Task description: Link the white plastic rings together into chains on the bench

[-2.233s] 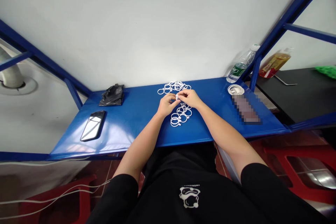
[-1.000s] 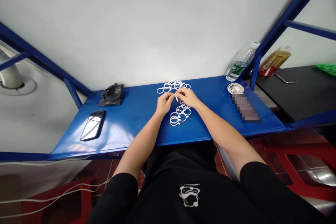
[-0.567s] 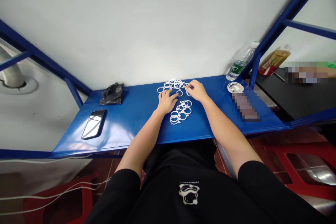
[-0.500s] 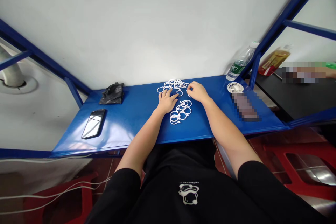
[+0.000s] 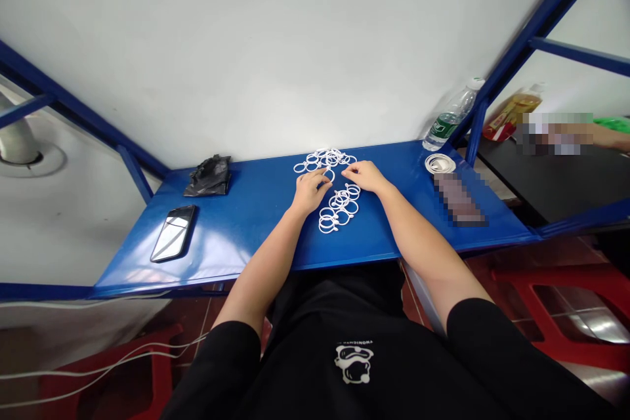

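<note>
My left hand (image 5: 309, 193) pinches a white ring (image 5: 331, 174), which looks like a plastic curtain ring with a small knob, between thumb and fingers. My right hand (image 5: 368, 176) is just to the right of that ring, its thumb and fingertips slightly apart, with nothing visible in them. Behind both hands, against the wall, lies a loose pile of white rings (image 5: 325, 157). A second group of white rings (image 5: 339, 202), partly overlapping, lies nearer to me, below and between the hands.
On the blue table (image 5: 256, 230) are a phone (image 5: 173, 233) and a crumpled black bag (image 5: 209, 175) at left. A water bottle (image 5: 445, 123), a coiled white cable (image 5: 440, 164) and a blurred-out item (image 5: 460, 199) are at right. Another person's arm (image 5: 608, 137) shows beyond the blue frame.
My right hand has let go of a ring, and the near group has gained one at its upper right. My left hand has closed on a ring from beside the pile.
</note>
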Demonstrator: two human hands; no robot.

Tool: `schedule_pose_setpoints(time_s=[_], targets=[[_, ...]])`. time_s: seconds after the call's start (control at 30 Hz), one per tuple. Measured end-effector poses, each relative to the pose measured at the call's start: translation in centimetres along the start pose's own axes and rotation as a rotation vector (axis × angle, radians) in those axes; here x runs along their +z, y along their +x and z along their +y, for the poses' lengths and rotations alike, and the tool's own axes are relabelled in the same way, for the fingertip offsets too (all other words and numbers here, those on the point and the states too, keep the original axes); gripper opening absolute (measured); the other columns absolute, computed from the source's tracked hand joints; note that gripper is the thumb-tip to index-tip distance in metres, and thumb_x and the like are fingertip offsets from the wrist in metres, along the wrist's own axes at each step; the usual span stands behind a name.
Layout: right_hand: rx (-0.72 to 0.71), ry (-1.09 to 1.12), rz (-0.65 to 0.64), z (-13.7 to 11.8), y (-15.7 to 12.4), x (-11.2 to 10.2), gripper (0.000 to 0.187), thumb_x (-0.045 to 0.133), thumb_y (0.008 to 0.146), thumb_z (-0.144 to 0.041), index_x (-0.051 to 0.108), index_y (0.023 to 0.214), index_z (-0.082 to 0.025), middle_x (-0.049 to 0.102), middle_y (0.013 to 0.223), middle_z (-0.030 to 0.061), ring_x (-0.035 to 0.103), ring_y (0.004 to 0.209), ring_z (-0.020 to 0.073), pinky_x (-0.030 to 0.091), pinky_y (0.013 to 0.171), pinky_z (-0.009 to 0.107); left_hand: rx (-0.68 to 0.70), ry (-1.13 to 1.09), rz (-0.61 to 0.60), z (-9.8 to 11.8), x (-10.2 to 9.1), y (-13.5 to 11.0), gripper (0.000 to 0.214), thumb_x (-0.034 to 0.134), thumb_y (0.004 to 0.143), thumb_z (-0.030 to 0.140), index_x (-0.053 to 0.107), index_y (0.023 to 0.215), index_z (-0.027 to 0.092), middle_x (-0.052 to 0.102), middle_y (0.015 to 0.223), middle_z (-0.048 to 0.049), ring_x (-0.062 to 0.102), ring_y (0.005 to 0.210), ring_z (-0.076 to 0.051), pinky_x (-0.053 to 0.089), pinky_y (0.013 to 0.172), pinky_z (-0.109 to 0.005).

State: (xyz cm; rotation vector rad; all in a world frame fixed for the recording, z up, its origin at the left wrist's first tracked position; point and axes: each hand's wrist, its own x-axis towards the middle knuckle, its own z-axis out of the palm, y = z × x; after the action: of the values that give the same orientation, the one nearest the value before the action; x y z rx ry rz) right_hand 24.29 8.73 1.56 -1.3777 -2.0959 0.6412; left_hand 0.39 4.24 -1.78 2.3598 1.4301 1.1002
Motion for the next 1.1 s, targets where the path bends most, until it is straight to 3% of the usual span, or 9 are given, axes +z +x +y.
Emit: schedule_pose_setpoints(time_s=[0.2,0.57,0.73,0.93,1.1], targets=[[-0.064,0.398,0.08,-0.7,0.1,1.2,0.037,0.07,0.089,-0.053,0.084,0.089,-0.019,0.077,0.078,0.0027,0.064,0.071,0.0184,0.046,0.067,0.031,0.235,-0.1,0.045,0.6,-0.1,0.1,0.012,0.07,0.102,0.031,0.078,0.101,0.023,0.073,0.14,-0.0121,0.074,0.119,-0.026,0.058,0.104,-0.048],[-0.033,0.631,0.065,-2.3,-0.4,2.1,0.037,0.082,0.076,-0.051,0.08,0.092,-0.018,0.076,0.08,0.0044,0.063,0.068,0.0168,0.05,0.063,0.029,0.248,-0.103,-0.007,0.9,-0.2,0.3,0.019,0.066,0.098,0.02,0.078,0.112,0.025,0.074,0.139,-0.0064,0.065,0.138,-0.027,0.054,0.118,-0.053],[-0.042,0.535,0.083,-2.3,-0.5,2.1,0.033,0.079,0.079,-0.049,0.08,0.09,-0.018,0.074,0.076,0.0032,0.061,0.067,0.0158,0.049,0.063,0.029,0.196,-0.069,-0.047,1.4,-0.4,0.0,0.02,0.073,0.095,0.027,0.079,0.114,0.025,0.074,0.139,-0.0061,0.065,0.137,-0.028,0.051,0.12,-0.052],[-0.057,0.538,0.043,-2.7,-0.6,2.1,0.037,0.077,0.081,-0.054,0.079,0.093,-0.018,0.068,0.069,0.0008,0.058,0.061,0.015,0.047,0.059,0.029,-0.072,-0.104,0.13,1.2,-0.5,-0.2,0.018,0.068,0.101,0.033,0.078,0.113,0.025,0.082,0.111,-0.0063,0.076,0.105,-0.023,0.06,0.101,-0.043],[-0.112,0.474,0.036,-3.3,-0.9,2.5,0.031,0.073,0.086,-0.049,0.079,0.094,-0.02,0.07,0.072,0.0015,0.059,0.064,0.0156,0.046,0.061,0.028,-0.039,-0.132,0.138,0.7,-0.5,-0.2,0.02,0.068,0.102,0.04,0.078,0.102,0.024,0.08,0.099,-0.0046,0.074,0.09,-0.018,0.06,0.088,-0.035]])
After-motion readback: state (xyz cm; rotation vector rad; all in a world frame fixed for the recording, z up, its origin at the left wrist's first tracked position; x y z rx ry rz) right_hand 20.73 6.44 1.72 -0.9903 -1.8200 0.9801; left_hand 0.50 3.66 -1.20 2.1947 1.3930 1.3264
